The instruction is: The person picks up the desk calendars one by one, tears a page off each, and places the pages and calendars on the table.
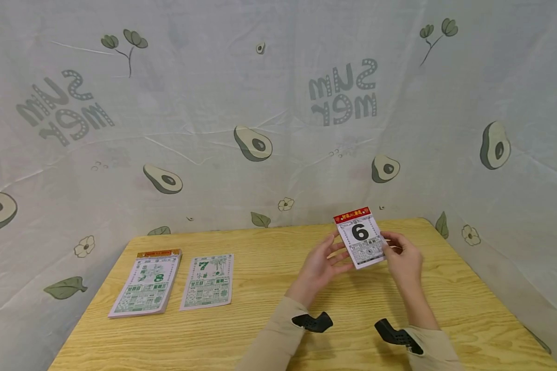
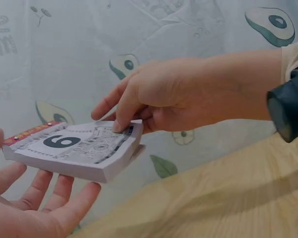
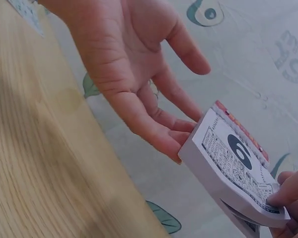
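Note:
A thick tear-off calendar pad point(image 1: 363, 246) with a red header strip and a large black 6 is held above the right part of the table. My right hand point(image 1: 405, 260) pinches its lower right corner, thumb on the printed face, as the left wrist view shows. Beneath the pad's left side is my left hand point(image 1: 319, 264), palm up with fingers spread. In the right wrist view, fingertips of that left hand point(image 3: 126, 64) touch the pad's edge, and its thumb stands away from it. The pad's lower pages point(image 3: 233, 213) gape slightly near the pinched corner.
Another calendar pad point(image 1: 144, 288), with an orange header and a green 8, lies at the table's left. Beside it is a flat loose sheet point(image 1: 209, 283) bearing a green 7. A patterned curtain point(image 1: 204, 103) hangs behind the wooden table point(image 1: 190, 340).

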Available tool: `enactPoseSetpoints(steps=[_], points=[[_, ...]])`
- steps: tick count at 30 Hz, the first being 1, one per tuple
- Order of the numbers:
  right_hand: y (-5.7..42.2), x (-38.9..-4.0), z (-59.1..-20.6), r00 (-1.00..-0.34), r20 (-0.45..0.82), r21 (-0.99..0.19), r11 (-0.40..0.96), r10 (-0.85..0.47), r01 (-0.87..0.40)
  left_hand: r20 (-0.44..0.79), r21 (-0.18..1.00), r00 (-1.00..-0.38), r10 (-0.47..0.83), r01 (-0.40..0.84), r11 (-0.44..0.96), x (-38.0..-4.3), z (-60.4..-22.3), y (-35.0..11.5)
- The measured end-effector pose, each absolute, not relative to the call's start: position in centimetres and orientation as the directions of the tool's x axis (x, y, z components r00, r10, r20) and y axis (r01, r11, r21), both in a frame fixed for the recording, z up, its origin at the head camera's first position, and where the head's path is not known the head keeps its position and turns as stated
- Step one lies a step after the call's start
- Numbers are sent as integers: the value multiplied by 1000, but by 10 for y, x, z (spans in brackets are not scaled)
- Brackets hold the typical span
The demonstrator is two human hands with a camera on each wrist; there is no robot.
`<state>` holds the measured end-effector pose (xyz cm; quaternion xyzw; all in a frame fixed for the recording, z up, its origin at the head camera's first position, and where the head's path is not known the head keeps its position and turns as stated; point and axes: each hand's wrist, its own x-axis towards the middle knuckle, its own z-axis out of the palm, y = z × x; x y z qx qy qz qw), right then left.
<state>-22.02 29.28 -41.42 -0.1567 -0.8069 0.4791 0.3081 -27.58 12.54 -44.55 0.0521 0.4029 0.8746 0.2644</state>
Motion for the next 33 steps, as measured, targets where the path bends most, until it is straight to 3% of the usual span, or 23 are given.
enactPoseSetpoints(steps=[11, 22, 33], points=[[272, -222, -418, -767, 395, -873, 467, 505, -142, -77, 855, -904, 421, -277, -438, -282, -436, 104], [256, -220, -421, -760, 421, -856, 495, 495, -151, -5, 907, -930, 366, -158, -390, -286, -436, 92], [243, -218, -417, -783, 416, -866, 463, 462, -187, -14, 884, -940, 342, -171, -435, -290, -435, 82]])
